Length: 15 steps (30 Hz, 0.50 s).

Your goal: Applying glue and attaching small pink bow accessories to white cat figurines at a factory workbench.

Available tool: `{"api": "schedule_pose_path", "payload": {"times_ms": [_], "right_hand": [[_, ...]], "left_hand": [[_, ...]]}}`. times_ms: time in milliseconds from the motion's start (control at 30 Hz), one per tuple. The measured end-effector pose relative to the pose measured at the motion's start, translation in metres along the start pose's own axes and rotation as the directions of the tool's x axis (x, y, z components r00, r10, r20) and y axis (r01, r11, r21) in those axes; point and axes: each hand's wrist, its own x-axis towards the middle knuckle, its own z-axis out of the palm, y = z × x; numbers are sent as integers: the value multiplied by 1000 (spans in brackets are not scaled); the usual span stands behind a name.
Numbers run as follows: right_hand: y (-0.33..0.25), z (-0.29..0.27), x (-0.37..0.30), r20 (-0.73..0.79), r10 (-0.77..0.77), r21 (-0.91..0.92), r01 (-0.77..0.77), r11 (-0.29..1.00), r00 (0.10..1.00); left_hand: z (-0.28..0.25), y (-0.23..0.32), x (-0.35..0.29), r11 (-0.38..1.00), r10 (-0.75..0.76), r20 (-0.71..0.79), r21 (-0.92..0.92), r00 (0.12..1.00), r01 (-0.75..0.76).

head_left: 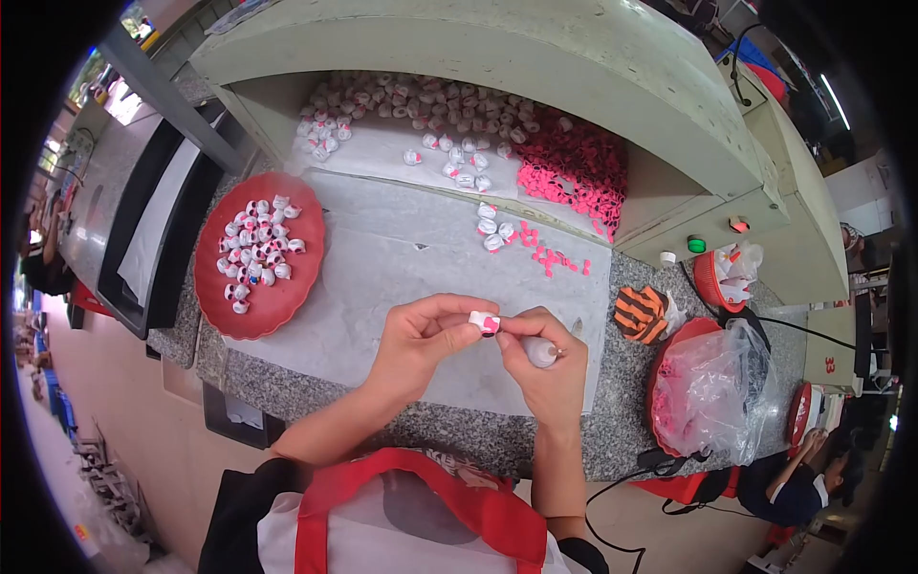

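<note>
Granite tabletop (451, 428): cat-head figurine (484, 322), left hand (413, 341) pinching at nine o'clock, right hand (553, 375) gripping white bottle (542, 353) at four; probably light, stiff, slick; best held by sides.

Partly lost behind fingers, plastic and the frame's edge
At centre, the left hand (413, 340) covers part of a small white-and-pink figurine (484, 320), its markings too small to tell; the right hand (552, 373) hides part of a white plastic bottle (542, 353). Lower right, a crumpled clear plastic bag (734, 387) blurs its pink contents (681, 381). The lower edge crops a red-trimmed white garment (411, 550).
</note>
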Motion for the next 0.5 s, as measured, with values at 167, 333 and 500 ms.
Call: {"api": "schedule_pose_path", "payload": {"times_ms": [167,333,500], "right_hand": [[-14,7,-12,-5,84,29,-84,996,996],[-16,9,-22,-14,-117,-23,117,993,993],[-14,17,-32,3,-408,-105,406,908,913]], "left_hand": [[-2,1,-9,991,-31,30,-127,999,34],[-3,7,-17,956,-102,56,-270,993,114],[1,17,-35,964,-87,42,-250,995,95]]}}
